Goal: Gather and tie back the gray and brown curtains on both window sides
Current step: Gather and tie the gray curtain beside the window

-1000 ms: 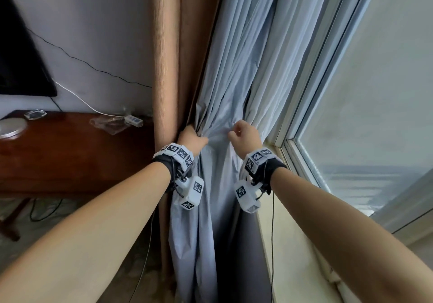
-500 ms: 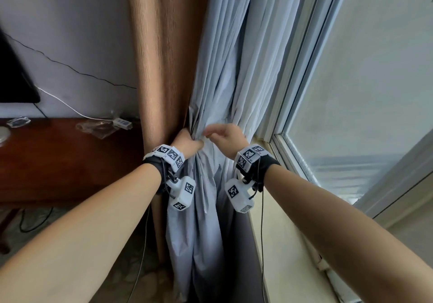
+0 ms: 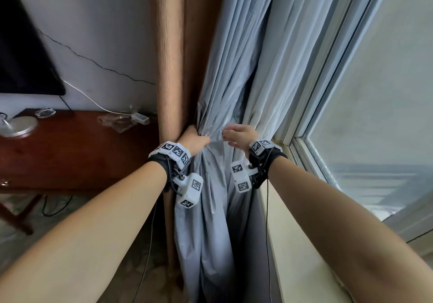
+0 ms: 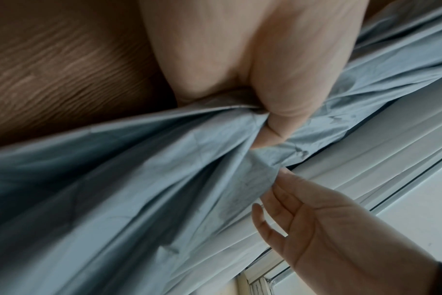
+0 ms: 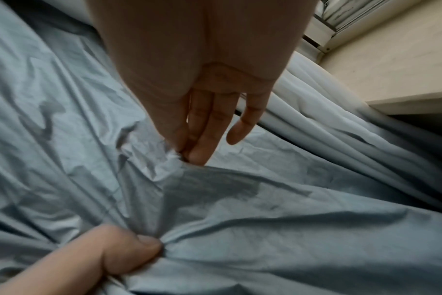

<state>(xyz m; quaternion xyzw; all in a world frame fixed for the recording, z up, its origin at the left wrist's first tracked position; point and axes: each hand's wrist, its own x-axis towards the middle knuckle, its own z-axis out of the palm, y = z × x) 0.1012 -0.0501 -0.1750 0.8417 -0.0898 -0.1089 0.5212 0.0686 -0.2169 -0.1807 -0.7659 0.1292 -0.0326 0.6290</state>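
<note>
The gray curtain point(image 3: 246, 68) hangs bunched beside the window, and the brown curtain point(image 3: 171, 68) hangs just left of it. My left hand point(image 3: 195, 139) grips the gathered gray folds at waist height, thumb point(image 4: 278, 123) pressed into the cloth, with the brown curtain point(image 4: 63, 69) behind it. My right hand point(image 3: 237, 135) is close on the right. Its thumb and first fingers point(image 5: 197, 143) pinch a small fold of the gray curtain point(image 5: 240, 219), and its other fingers are straight. The left fingers are hidden in the fabric.
A dark wooden desk point(image 3: 70, 157) stands to the left with a silver lamp base point(image 3: 18, 127), a plastic wrapper and cables. A dark screen point(image 3: 21, 51) is on the wall above. The pale window sill point(image 3: 304, 255) and window frame point(image 3: 328, 91) run along the right.
My right hand has loosened from a fist on the gray curtain and shifted toward my left hand, now pinching a fold beside it. My left hand keeps its grip.
</note>
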